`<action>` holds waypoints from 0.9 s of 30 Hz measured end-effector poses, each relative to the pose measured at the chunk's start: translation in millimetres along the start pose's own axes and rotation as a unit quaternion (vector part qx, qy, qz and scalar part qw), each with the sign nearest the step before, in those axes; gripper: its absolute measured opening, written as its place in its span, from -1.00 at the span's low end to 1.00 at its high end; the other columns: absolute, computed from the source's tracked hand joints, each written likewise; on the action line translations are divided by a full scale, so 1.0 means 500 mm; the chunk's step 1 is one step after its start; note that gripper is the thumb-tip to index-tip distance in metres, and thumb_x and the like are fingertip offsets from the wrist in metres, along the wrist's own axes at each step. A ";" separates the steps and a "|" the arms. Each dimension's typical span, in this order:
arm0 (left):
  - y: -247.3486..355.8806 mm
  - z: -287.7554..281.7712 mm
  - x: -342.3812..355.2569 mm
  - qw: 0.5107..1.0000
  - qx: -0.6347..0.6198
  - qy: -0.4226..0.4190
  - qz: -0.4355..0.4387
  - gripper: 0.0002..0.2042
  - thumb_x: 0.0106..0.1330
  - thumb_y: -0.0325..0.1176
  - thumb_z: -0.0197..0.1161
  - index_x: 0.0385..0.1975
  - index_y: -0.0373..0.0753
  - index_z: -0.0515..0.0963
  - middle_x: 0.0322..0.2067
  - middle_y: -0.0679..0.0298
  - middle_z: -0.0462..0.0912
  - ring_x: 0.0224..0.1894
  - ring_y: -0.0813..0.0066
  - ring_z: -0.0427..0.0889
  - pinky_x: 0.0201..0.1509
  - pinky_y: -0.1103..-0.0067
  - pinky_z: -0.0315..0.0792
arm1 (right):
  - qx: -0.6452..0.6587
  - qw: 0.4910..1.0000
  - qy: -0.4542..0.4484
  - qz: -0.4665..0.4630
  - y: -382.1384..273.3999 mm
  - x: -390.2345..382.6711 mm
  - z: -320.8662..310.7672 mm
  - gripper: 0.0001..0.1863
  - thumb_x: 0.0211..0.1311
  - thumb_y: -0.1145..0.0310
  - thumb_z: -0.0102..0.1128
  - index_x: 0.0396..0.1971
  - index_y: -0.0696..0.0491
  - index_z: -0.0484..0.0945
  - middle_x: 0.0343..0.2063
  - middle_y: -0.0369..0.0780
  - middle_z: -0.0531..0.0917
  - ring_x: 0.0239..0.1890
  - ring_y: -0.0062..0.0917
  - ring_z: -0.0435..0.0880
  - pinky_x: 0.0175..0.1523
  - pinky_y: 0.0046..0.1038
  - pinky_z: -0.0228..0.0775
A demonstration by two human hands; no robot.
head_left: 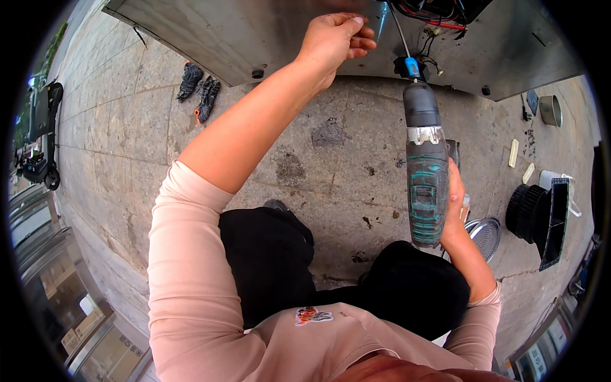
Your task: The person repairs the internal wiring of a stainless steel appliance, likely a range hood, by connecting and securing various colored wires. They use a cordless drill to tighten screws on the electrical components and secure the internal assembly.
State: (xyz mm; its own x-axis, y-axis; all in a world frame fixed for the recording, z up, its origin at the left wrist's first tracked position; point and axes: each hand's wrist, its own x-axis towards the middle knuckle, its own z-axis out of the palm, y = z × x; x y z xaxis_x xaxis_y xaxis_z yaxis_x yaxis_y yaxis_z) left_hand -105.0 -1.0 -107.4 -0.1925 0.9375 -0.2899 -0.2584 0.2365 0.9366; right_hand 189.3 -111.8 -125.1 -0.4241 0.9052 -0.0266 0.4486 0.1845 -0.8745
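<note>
My right hand [454, 200] is wrapped around the handle of a worn dark cordless drill [426, 172] with scuffed teal markings. A long thin driver bit [400, 28] with a blue collar [412, 67] extends from its chuck toward the metal cabinet [273, 44]. The bit's tip runs up near the opening with wires, and its contact is unclear. My left hand [334, 43] is raised in front of the cabinet, left of the bit. Its thumb and fingers are curled together; whatever they may hold is too small to make out.
Loose wires [439, 25] hang from the cabinet's opening. Dark gloves [198, 92] lie on the paved floor at left. At right are a black blower-like duct part [541, 216], a round metal grille [487, 237], a metal bowl [551, 111] and pale strips [513, 153]. A scooter [46, 137] stands far left.
</note>
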 end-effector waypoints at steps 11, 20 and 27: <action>-0.001 0.007 -0.006 1.000 0.004 -0.001 -0.011 -0.76 0.45 -0.30 0.06 -0.06 -0.34 0.48 -0.23 0.24 0.60 -0.24 0.52 0.62 -0.14 0.60 0.52 | 0.103 0.994 0.000 0.032 0.007 -0.010 -0.014 -0.22 0.38 -0.28 -0.36 -0.13 0.23 0.49 -0.29 -0.21 0.56 -0.26 -0.49 0.56 -0.11 -0.47 0.41; 0.018 0.004 -0.001 1.000 0.024 0.018 -0.008 -0.75 0.41 -0.27 0.13 -0.09 -0.33 0.48 -0.21 0.22 0.60 -0.16 0.47 0.60 -0.08 0.56 0.52 | -0.048 0.997 -0.056 -0.033 0.061 -0.065 -0.129 -0.69 0.13 0.27 0.22 -0.15 0.07 0.55 -0.28 -0.17 0.60 -0.23 -0.31 0.58 -0.06 -0.33 0.43; -0.016 -0.025 -0.015 0.998 0.059 0.010 -0.030 -0.62 0.40 -0.28 0.15 0.11 -0.35 0.41 -0.05 0.19 0.56 -0.04 0.43 0.59 0.00 0.51 0.50 | -0.006 0.997 -0.067 0.039 0.085 -0.182 -0.234 -0.67 0.12 0.34 0.27 -0.11 0.09 0.51 -0.35 -0.27 0.54 -0.26 -0.47 0.53 -0.11 -0.42 0.36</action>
State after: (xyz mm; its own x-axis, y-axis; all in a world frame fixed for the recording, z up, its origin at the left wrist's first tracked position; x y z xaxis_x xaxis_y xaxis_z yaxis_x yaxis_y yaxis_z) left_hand -113.5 -13.0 -115.3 -0.1990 0.9160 -0.3484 -0.1561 0.3213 0.9340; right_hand 339.1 -141.6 -103.2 -0.4883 0.8580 -0.1594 0.4929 0.1204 -0.8617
